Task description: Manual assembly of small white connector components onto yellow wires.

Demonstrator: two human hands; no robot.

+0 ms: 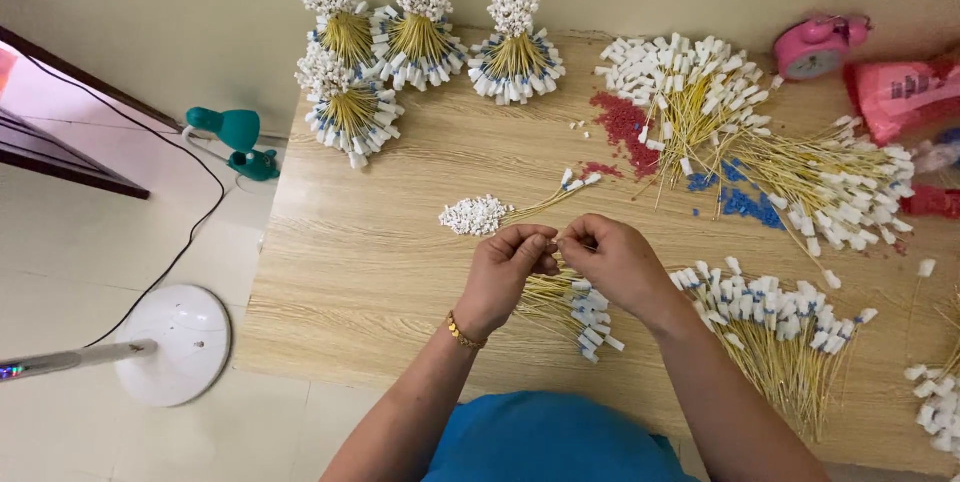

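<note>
Both hands, left hand [505,267] and right hand [612,260], pinch thin yellow ties [570,307] at centre frame, above the wooden surface [380,252].

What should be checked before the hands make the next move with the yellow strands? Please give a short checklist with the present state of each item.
1. Left hand and right hand meet above the table, fingertips pinched together: ok.
2. What the fingertips pinch is visible: cannot tell, too small.
3. Small bundle of yellow strands with white tags lies directly under the hands: ok.
4. Larger loose pile of tagged strands lies beside the right forearm: ok.
5. Finished tied bundles stand apart at the far edge: ok.
6. Red beads and blue beads are scattered loose near the far pile, not contained: not ok.
</note>
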